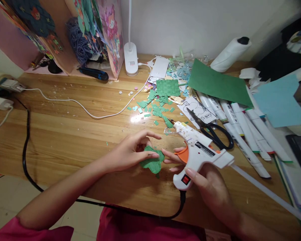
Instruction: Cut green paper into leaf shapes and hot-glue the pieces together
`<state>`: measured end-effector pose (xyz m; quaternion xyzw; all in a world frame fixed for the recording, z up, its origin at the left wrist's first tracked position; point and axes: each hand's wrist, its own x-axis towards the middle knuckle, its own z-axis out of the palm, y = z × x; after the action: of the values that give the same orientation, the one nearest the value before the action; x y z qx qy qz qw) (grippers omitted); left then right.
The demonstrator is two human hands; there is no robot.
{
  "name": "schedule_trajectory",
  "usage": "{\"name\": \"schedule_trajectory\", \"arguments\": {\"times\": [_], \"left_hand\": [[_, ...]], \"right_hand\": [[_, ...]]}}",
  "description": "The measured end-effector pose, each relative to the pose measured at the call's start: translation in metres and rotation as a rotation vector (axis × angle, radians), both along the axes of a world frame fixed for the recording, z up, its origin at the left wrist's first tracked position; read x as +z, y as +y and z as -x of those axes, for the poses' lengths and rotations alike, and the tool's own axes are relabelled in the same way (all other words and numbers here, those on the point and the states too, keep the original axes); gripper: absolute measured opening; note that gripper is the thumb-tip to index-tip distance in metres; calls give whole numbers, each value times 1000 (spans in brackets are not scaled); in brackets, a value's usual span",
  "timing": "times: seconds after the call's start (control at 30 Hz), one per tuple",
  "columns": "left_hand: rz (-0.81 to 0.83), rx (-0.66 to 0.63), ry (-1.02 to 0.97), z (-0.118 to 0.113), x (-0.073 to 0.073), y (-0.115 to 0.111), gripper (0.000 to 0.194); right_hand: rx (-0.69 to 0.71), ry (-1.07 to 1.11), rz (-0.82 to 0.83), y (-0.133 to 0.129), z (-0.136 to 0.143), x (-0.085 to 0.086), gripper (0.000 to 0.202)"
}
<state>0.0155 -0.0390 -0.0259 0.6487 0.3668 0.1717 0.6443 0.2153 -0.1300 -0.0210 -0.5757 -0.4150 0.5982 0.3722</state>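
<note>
**Little green paper piece + glue gun at a very messy desk**

So from where I'm standing, the star is this green paper piece [152, 165], and it's kinda cute. Rounded lobes, wavy outline, creased all over, a small pointy bit poking out at the bottom. It's over the near part of the wooden desk [102, 134]; can't tell if it touches the wood.

The left hand [134, 150] has it pinched, thumb flat on top, index finger stretched out above it. The right hand [210, 184] is wrapped round a white glue gun [199, 150], thumb on the handle near the red switch [186, 179]. The other fingers reach out past the orange trigger [182, 155] toward the green piece; can't tell if the fingertips touch it. Gun's speckled with brownish crumbs, nozzle aimed away from the person.

Beyond that: green scraps [160, 108] everywhere, and black-handled scissors [215, 135] lying just beside the gun.
</note>
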Motion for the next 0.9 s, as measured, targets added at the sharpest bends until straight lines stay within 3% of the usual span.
{"name": "schedule_trajectory", "arguments": {"times": [0.47, 0.7, 0.9], "left_hand": [[8, 5, 43, 0, 1, 1, 36], [-12, 12, 53, 0, 1, 3, 34], [-40, 3, 87, 1, 1, 2, 34]], "right_hand": [[-23, 7, 8, -3, -1, -2, 27], [-62, 70, 0, -4, -7, -11, 41], [-55, -28, -77, -5, -11, -12, 30]]}}
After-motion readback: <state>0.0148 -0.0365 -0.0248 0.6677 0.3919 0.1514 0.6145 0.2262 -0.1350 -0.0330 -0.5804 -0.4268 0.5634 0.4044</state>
